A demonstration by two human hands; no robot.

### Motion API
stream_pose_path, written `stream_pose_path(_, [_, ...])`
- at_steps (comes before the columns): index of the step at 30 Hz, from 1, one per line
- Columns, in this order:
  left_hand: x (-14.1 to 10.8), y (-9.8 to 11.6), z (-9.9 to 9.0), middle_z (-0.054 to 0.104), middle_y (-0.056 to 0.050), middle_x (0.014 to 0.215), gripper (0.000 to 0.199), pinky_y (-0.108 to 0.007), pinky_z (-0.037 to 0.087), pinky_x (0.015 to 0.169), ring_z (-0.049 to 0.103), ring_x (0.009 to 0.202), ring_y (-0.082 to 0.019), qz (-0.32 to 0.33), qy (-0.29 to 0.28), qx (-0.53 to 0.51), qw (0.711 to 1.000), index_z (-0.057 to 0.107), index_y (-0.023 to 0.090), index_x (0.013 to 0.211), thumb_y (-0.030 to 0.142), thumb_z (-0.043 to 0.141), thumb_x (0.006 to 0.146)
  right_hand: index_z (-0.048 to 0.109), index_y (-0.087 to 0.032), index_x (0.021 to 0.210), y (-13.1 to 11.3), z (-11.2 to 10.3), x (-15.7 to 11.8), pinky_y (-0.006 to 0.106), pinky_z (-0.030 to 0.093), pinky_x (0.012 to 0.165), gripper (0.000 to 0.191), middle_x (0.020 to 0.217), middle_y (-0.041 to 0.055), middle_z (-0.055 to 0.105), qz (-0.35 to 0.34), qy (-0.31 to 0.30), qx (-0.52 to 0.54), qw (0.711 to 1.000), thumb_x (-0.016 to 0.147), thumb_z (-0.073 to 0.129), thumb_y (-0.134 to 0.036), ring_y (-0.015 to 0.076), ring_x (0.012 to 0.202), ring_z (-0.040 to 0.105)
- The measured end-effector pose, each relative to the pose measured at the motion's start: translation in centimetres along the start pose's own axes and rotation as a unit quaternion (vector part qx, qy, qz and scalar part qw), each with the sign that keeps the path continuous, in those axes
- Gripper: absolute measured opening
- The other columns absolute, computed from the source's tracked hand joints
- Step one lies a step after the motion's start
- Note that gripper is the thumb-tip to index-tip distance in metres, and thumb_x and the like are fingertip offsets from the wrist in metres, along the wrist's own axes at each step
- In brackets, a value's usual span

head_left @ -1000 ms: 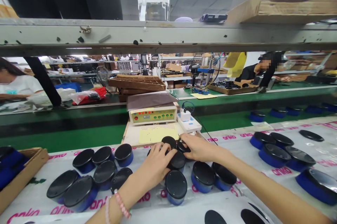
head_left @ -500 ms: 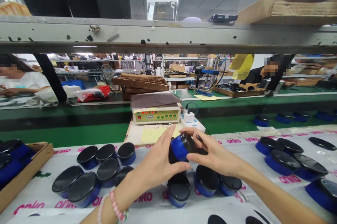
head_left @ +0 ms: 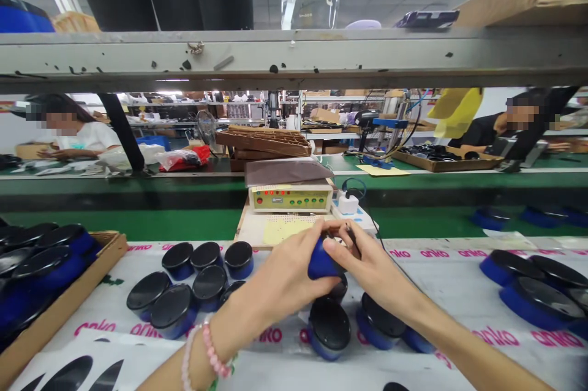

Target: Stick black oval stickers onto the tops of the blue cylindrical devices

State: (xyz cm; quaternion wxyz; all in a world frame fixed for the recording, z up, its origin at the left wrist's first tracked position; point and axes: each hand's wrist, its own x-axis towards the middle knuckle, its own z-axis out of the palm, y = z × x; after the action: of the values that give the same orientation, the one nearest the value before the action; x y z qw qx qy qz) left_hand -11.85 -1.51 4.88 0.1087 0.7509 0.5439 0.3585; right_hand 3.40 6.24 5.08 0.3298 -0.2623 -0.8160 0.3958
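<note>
Across the background, beneath a pale metal shelf beam, we see a green table and a cream-and-yellow control box with round buttons. Nearer us, white plastic sheeting with pink lettering covers the working surface.

Our left hand and right hand meet at the centre around a glossy blue round-sided piece. It looks raised over the sheeting, though its underside is hidden. Our left fingers curve over it with the thumb below; our right fingers are drawn in narrow, the thumb lying along its upper side. Something thin and dark shows by the right fingertips, too small to make out.

We judge the step in hand to be handling this one piece between both hands. As we read it, the next move calls for a steady two-sided hold, with any turn coming from the wrists.

Room is tight just below: a black-topped blue round piece stands near our left thumb, and another black-topped piece sits under our right wrist. To our left, beyond a strip of sheeting, is a cluster of black-topped cylinders, then the raised wall of a brown cardboard tray. Wider sheeting lies to our right, before the glossy blue-sided group. Ahead, a white power strip bounds our reach.
</note>
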Motion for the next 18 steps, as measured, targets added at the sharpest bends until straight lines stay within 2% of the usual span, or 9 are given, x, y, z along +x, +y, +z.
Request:
stream_pose_path(2, [0.2, -0.8, -1.3, 0.046, -0.007, 0.134, 0.080, -0.035, 0.043, 0.098, 0.052, 0.117, -0.025, -0.023, 0.016, 0.032, 0.999, 0.022, 0.027, 0.142, 0.027, 0.066, 0.075, 0.040, -0.023, 0.117, 0.3, -0.8, 0.5, 0.031, 0.043, 0.081, 0.032, 0.090, 0.0025, 0.050, -0.028, -0.026, -0.103, 0.994, 0.093, 0.038, -0.043, 0.0184, 0.089, 0.052])
stream_pose_path(3, [0.4, -1.4, -1.9, 0.045, -0.009, 0.133, 0.081, -0.035, 0.045, 0.095, 0.054, 0.114, -0.025, -0.053, 0.023, 0.062, 0.996, 0.020, 0.025, 0.143, 0.028, 0.065, 0.075, 0.040, -0.022, 0.120, 0.7, -1.1, 0.7, 0.032, 0.043, 0.082, 0.033, 0.091, 0.0031, 0.052, -0.033, -0.049, -0.152, 0.987, 0.092, 0.040, -0.040, 0.0190, 0.090, 0.053])
stream_pose_path(5, [0.7, -3.0, -3.0, 0.044, -0.011, 0.128, 0.075, -0.034, 0.047, 0.090, 0.057, 0.106, -0.024, -0.114, 0.020, 0.127, 0.985, 0.025, 0.020, 0.139, 0.028, 0.063, 0.074, 0.046, -0.021, 0.114, 1.6, -1.5, 0.7, 0.031, 0.044, 0.073, 0.031, 0.084, 0.0017, 0.055, -0.018, -0.105, -0.209, 0.972, 0.086, 0.051, -0.034, 0.0189, 0.079, 0.056])
stream_pose_path(8, [0.8, -5.7, -3.8, 0.049, -0.011, 0.117, 0.054, -0.038, 0.046, 0.089, 0.059, 0.100, -0.026, -0.159, -0.020, 0.178, 0.971, 0.046, 0.016, 0.118, 0.023, 0.064, 0.068, 0.053, -0.019, 0.094, 3.1, -0.8, 0.4, 0.028, 0.041, 0.059, 0.023, 0.082, 0.0021, 0.058, 0.013, -0.159, -0.252, 0.954, 0.077, 0.061, -0.031, 0.0179, 0.068, 0.058])
stream_pose_path(10, [0.7, -7.0, -3.8, 0.055, -0.009, 0.108, 0.047, -0.044, 0.042, 0.094, 0.058, 0.100, -0.029, -0.162, -0.058, 0.196, 0.965, 0.053, 0.017, 0.104, 0.019, 0.068, 0.060, 0.051, -0.018, 0.089, 3.8, 0.3, 0.1, 0.027, 0.040, 0.058, 0.023, 0.095, 0.0061, 0.057, 0.026, -0.157, -0.278, 0.947, 0.076, 0.061, -0.035, 0.0188, 0.072, 0.060])
stream_pose_path(12, [0.5, -7.5, -3.7, 0.058, -0.008, 0.103, 0.047, -0.049, 0.034, 0.100, 0.056, 0.103, -0.031, -0.155, -0.092, 0.215, 0.960, 0.054, 0.018, 0.098, 0.018, 0.071, 0.054, 0.051, -0.018, 0.088, 4.0, 1.3, 0.0, 0.027, 0.039, 0.059, 0.024, 0.104, 0.0085, 0.054, 0.037, -0.147, -0.298, 0.942, 0.075, 0.062, -0.034, 0.0192, 0.076, 0.062])
stream_pose_path(15, [0.2, -7.3, -3.7, 0.059, -0.007, 0.105, 0.049, -0.052, 0.019, 0.108, 0.053, 0.109, -0.030, -0.134, -0.112, 0.236, 0.956, 0.052, 0.018, 0.102, 0.022, 0.071, 0.057, 0.050, -0.017, 0.088, 4.0, 1.6, 0.1, 0.027, 0.038, 0.059, 0.020, 0.101, 0.0087, 0.053, 0.050, -0.133, -0.326, 0.935, 0.073, 0.059, -0.026, 0.0197, 0.076, 0.061])
stream_pose_path(18, [0.2, -6.9, -3.5, 0.058, -0.008, 0.111, 0.048, -0.051, 0.009, 0.111, 0.050, 0.114, -0.026, -0.128, -0.111, 0.257, 0.952, 0.047, 0.018, 0.109, 0.021, 0.065, 0.065, 0.047, -0.018, 0.082, 4.1, 0.6, 0.0, 0.029, 0.035, 0.058, 0.015, 0.092, 0.0078, 0.054, 0.064, -0.125, -0.350, 0.926, 0.070, 0.055, -0.019, 0.0217, 0.073, 0.059])
